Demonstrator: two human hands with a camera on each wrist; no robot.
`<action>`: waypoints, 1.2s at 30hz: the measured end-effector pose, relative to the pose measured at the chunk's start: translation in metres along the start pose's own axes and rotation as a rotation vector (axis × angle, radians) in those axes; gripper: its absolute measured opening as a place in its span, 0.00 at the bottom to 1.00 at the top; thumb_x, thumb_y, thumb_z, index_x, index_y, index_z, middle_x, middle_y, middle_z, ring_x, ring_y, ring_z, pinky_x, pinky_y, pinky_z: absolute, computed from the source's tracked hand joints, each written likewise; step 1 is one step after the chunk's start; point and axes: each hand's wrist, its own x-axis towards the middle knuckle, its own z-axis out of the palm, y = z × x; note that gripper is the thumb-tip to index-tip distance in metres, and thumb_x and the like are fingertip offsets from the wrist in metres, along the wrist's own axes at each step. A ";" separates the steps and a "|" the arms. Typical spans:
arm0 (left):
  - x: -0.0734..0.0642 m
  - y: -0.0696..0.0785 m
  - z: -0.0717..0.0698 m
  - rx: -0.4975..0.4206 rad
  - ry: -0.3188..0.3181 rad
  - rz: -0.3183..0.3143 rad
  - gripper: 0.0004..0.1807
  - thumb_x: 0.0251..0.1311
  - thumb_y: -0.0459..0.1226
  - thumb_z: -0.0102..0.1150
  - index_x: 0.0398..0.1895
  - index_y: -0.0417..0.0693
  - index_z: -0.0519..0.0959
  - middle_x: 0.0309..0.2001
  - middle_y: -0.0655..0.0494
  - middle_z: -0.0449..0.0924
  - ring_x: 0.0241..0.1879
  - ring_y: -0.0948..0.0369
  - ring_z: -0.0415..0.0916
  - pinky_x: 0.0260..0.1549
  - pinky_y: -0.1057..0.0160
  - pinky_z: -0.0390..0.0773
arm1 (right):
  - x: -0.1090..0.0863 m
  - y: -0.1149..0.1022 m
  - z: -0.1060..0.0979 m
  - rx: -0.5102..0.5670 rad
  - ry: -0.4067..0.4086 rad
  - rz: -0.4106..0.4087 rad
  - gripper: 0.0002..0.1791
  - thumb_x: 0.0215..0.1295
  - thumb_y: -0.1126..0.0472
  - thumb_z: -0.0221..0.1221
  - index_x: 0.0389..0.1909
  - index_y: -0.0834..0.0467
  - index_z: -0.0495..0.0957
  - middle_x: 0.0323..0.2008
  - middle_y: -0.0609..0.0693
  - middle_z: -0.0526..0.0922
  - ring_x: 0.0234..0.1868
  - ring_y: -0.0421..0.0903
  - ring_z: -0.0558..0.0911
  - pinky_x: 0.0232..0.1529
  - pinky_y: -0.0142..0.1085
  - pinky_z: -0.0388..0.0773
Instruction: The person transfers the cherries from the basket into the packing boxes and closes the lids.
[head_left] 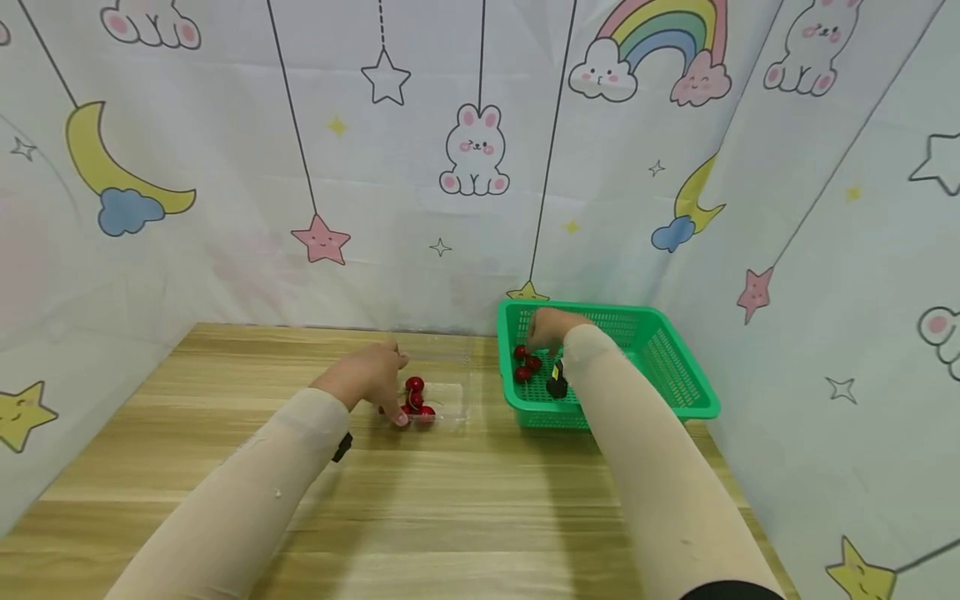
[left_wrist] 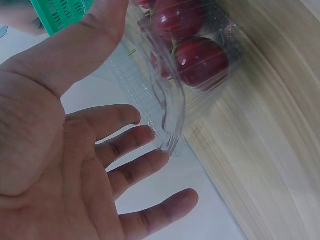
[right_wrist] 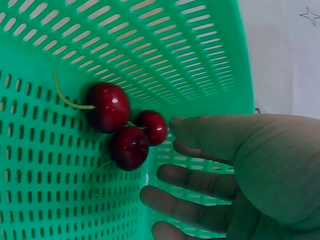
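A clear plastic box (head_left: 450, 401) with several red cherries (head_left: 415, 384) stands on the table left of the basket. My left hand (head_left: 367, 377) is at its left side, fingers spread along the edge and thumb reaching toward the near side. In the left wrist view the fingertips meet the box's rim beside the cherries (left_wrist: 202, 62). Inside the green basket (head_left: 686, 375), my right hand (head_left: 551, 329) hangs near three cherries (right_wrist: 107, 107) lying in a corner. Its fingers (right_wrist: 195, 210) are apart with nothing between them; the thumb tip comes close to one cherry.
A pale wood-grain table (head_left: 450, 517) carries both containers. Behind it and to the right hangs a white cloth (head_left: 420, 183) printed with rabbits, stars and moons. The basket stands close to this cloth.
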 end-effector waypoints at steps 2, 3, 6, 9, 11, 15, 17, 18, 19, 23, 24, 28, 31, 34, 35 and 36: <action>0.000 0.001 0.000 -0.004 0.000 -0.003 0.66 0.53 0.57 0.91 0.90 0.44 0.65 0.84 0.39 0.65 0.81 0.36 0.69 0.76 0.33 0.78 | 0.003 0.000 0.004 -0.004 -0.020 0.022 0.10 0.82 0.57 0.69 0.53 0.58 0.94 0.64 0.57 0.91 0.51 0.55 0.96 0.53 0.46 0.94; 0.000 0.001 -0.001 -0.007 -0.001 -0.002 0.66 0.53 0.57 0.91 0.90 0.45 0.65 0.84 0.39 0.65 0.81 0.36 0.69 0.76 0.33 0.78 | 0.004 0.001 0.005 -0.014 -0.034 0.033 0.10 0.82 0.56 0.69 0.52 0.57 0.94 0.63 0.57 0.91 0.50 0.54 0.96 0.52 0.44 0.94; 0.000 0.002 -0.001 -0.016 -0.002 0.001 0.65 0.53 0.57 0.91 0.90 0.45 0.66 0.85 0.40 0.65 0.82 0.36 0.68 0.76 0.33 0.78 | 0.006 0.002 0.010 -0.025 -0.064 0.046 0.12 0.82 0.57 0.69 0.56 0.57 0.93 0.66 0.56 0.90 0.51 0.52 0.95 0.51 0.42 0.94; 0.000 0.003 -0.001 -0.021 -0.002 0.004 0.65 0.53 0.56 0.91 0.90 0.45 0.66 0.85 0.39 0.64 0.82 0.36 0.68 0.76 0.33 0.78 | 0.007 0.003 0.013 -0.027 -0.082 0.041 0.14 0.83 0.58 0.67 0.61 0.57 0.92 0.69 0.56 0.89 0.55 0.51 0.94 0.52 0.42 0.94; 0.000 0.003 -0.001 -0.019 0.002 0.006 0.65 0.53 0.56 0.91 0.90 0.45 0.66 0.86 0.39 0.64 0.82 0.35 0.67 0.76 0.33 0.78 | 0.008 0.004 0.014 -0.031 -0.080 0.037 0.15 0.82 0.59 0.67 0.63 0.56 0.92 0.69 0.55 0.89 0.55 0.50 0.93 0.54 0.43 0.94; 0.001 0.002 0.000 -0.019 0.006 0.009 0.65 0.53 0.56 0.91 0.90 0.44 0.66 0.85 0.39 0.65 0.82 0.35 0.68 0.76 0.33 0.78 | 0.009 0.005 0.015 -0.101 -0.094 0.045 0.13 0.80 0.59 0.70 0.59 0.53 0.93 0.62 0.52 0.92 0.49 0.46 0.93 0.54 0.45 0.93; 0.002 0.002 0.001 -0.020 0.004 0.011 0.65 0.53 0.57 0.91 0.90 0.45 0.66 0.85 0.39 0.65 0.82 0.36 0.69 0.76 0.33 0.78 | 0.009 0.007 0.014 -0.148 -0.109 0.034 0.12 0.79 0.59 0.70 0.58 0.53 0.93 0.60 0.51 0.92 0.48 0.45 0.92 0.54 0.44 0.92; 0.002 0.002 0.001 -0.023 0.002 0.011 0.65 0.53 0.57 0.91 0.90 0.45 0.66 0.85 0.39 0.65 0.82 0.36 0.69 0.77 0.33 0.78 | 0.008 0.008 0.014 -0.168 -0.115 0.034 0.13 0.79 0.58 0.71 0.59 0.53 0.93 0.60 0.50 0.92 0.48 0.44 0.92 0.54 0.44 0.92; 0.002 0.002 0.002 -0.023 0.001 0.012 0.65 0.53 0.57 0.91 0.90 0.45 0.65 0.85 0.39 0.65 0.82 0.36 0.68 0.77 0.33 0.78 | 0.008 0.009 0.014 -0.181 -0.121 0.032 0.13 0.79 0.59 0.71 0.59 0.52 0.93 0.60 0.50 0.93 0.49 0.44 0.92 0.54 0.43 0.92; 0.002 0.002 0.002 -0.025 0.000 0.010 0.66 0.53 0.57 0.91 0.91 0.45 0.65 0.84 0.39 0.65 0.82 0.36 0.68 0.77 0.33 0.78 | 0.000 0.010 0.012 -0.161 -0.113 0.036 0.14 0.80 0.60 0.70 0.62 0.52 0.93 0.62 0.51 0.93 0.51 0.45 0.94 0.56 0.45 0.93; 0.002 0.002 0.002 -0.024 0.001 0.011 0.66 0.53 0.57 0.92 0.90 0.44 0.65 0.84 0.39 0.66 0.82 0.36 0.69 0.76 0.33 0.78 | -0.003 0.009 0.010 -0.141 -0.111 0.037 0.14 0.80 0.61 0.69 0.61 0.53 0.93 0.61 0.51 0.93 0.51 0.46 0.94 0.56 0.45 0.93; 0.002 0.001 0.000 -0.018 0.006 0.017 0.66 0.52 0.56 0.92 0.90 0.44 0.66 0.83 0.39 0.67 0.80 0.36 0.71 0.75 0.33 0.79 | -0.014 0.002 0.002 -0.081 -0.089 0.016 0.11 0.81 0.63 0.63 0.37 0.52 0.91 0.42 0.47 0.91 0.46 0.48 0.93 0.42 0.39 0.91; 0.001 0.001 0.000 -0.019 0.005 0.014 0.66 0.51 0.56 0.93 0.90 0.44 0.66 0.83 0.39 0.67 0.79 0.37 0.71 0.74 0.34 0.80 | -0.016 -0.003 -0.003 -0.038 -0.072 -0.010 0.21 0.80 0.66 0.59 0.21 0.49 0.76 0.27 0.46 0.80 0.34 0.47 0.86 0.29 0.36 0.81; 0.001 0.000 0.000 -0.023 0.002 0.009 0.67 0.52 0.56 0.92 0.90 0.44 0.65 0.82 0.39 0.67 0.79 0.37 0.71 0.75 0.34 0.80 | -0.020 -0.010 -0.009 -0.046 -0.056 -0.049 0.25 0.80 0.66 0.57 0.17 0.47 0.70 0.20 0.45 0.74 0.24 0.44 0.73 0.24 0.36 0.73; 0.001 -0.001 0.000 -0.025 0.001 0.008 0.67 0.52 0.56 0.92 0.91 0.44 0.65 0.82 0.40 0.67 0.79 0.37 0.71 0.75 0.35 0.79 | -0.021 -0.013 -0.011 -0.054 -0.050 -0.063 0.26 0.80 0.65 0.56 0.16 0.47 0.70 0.17 0.44 0.72 0.22 0.43 0.69 0.24 0.36 0.71; 0.002 -0.001 0.000 -0.027 -0.002 0.004 0.67 0.52 0.56 0.92 0.91 0.44 0.64 0.82 0.40 0.67 0.80 0.38 0.70 0.76 0.35 0.79 | -0.023 -0.015 -0.013 -0.066 -0.046 -0.075 0.27 0.81 0.64 0.56 0.16 0.47 0.69 0.16 0.43 0.70 0.21 0.42 0.67 0.24 0.36 0.70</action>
